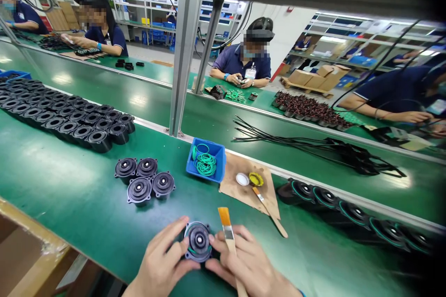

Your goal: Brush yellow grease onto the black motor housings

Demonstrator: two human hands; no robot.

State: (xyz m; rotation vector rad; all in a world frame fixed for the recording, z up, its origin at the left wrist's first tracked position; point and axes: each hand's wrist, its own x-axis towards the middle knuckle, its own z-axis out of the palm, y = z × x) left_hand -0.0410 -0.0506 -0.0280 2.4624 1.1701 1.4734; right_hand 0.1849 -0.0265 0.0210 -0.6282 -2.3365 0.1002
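Left hand [162, 257] and right hand [245, 257]: both close round one black housing [200, 240] at the near edge of the green tabletop [87, 181]; whether it is lifted or resting there I cannot tell

Held housing: flanged and round, stepped face turned up, a pale dot at its centre

Green ring on it [200, 258]: a thin arc shows along the left and lower side; the rest is too small or hidden to judge

Fingers: those of both hands pinch the housing from opposite sides, fingertips at its rim

Held brush [227, 232]: tucked across the right hand, bristles up, just beside the housing

Ring step: seemingly in hand, with the ring being pressed into place round the face

Next move: probably calls for even fingertip pressure all round, the bristles kept clear

Four housings [140, 188]: grouped left of the bin, no green ring visible on them

Blue bin [219, 160]: loose green rings [205, 165] inside

Cardboard [230, 160]: beyond the hands, carrying a white cap [242, 179] and a yellow-rimmed one [256, 179]; a second brush [270, 212] lies partly across it

Right-hand row [353, 213]: housings with green rings round their faces
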